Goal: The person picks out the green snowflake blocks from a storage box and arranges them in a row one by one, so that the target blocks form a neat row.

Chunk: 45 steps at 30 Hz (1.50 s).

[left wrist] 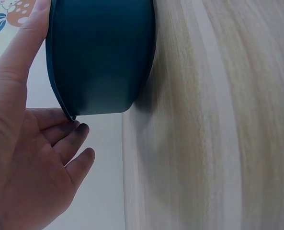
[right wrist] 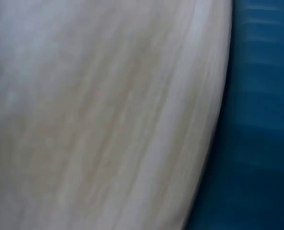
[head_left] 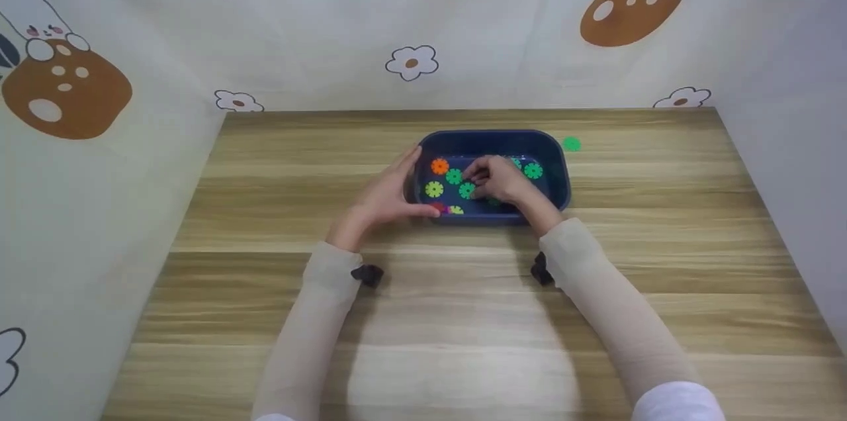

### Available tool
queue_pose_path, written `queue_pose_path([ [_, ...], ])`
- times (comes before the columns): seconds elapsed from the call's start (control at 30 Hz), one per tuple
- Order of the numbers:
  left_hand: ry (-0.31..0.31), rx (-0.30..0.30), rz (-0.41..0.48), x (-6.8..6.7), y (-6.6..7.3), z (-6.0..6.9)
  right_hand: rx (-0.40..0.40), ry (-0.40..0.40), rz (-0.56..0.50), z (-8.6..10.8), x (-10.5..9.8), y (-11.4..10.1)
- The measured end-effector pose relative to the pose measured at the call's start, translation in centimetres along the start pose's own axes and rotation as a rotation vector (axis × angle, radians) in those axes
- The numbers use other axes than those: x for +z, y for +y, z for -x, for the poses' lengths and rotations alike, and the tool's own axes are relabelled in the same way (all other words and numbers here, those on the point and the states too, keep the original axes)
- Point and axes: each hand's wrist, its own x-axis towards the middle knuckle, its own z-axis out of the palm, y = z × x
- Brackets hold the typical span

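A dark blue plastic tub stands on the table. In it lie several notched snowflake discs: an orange disc, a yellow disc, green discs and, at the near left corner, a red one. My left hand holds the tub's left end, thumb over the near rim and fingers along the far left corner. Inside the tub, my right hand has bent fingers beside a green disc. Whether it pinches a disc is hidden. The right wrist view shows only blurred table and the tub's wall.
A single green disc lies on the wooden table just outside the tub's far right corner. Behind the table hangs a pale cloth printed with flowers and rabbits. Pale walls border both sides.
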Motion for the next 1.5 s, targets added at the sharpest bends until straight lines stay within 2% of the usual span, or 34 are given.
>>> queue_pose_path([
  [0.27, -0.011, -0.036, 0.035, 0.1, -0.1, 0.5, -0.019, -0.013, 0.13, -0.2, 0.6, -0.2],
  [0.53, -0.014, -0.028, 0.02, 0.3, -0.2, 0.4, -0.09, -0.058, 0.163, -0.5, 0.8, -0.2],
  [0.67, -0.021, -0.03, 0.029, 0.4, -0.3, 0.4, -0.101, -0.087, 0.152, -0.5, 0.8, -0.2],
  [0.93, 0.0, -0.009, 0.023, 0.2, -0.3, 0.4, -0.177, -0.074, 0.124, -0.5, 0.7, -0.3],
  [1.27, -0.017, -0.022, 0.033, 0.2, 0.0, 0.2, -0.167, -0.088, 0.034, -0.2, 0.3, -0.2],
  [1.5, -0.013, -0.014, 0.033, 0.1, 0.1, 0.0, -0.189, -0.081, -0.014, -0.1, -0.2, -0.6],
])
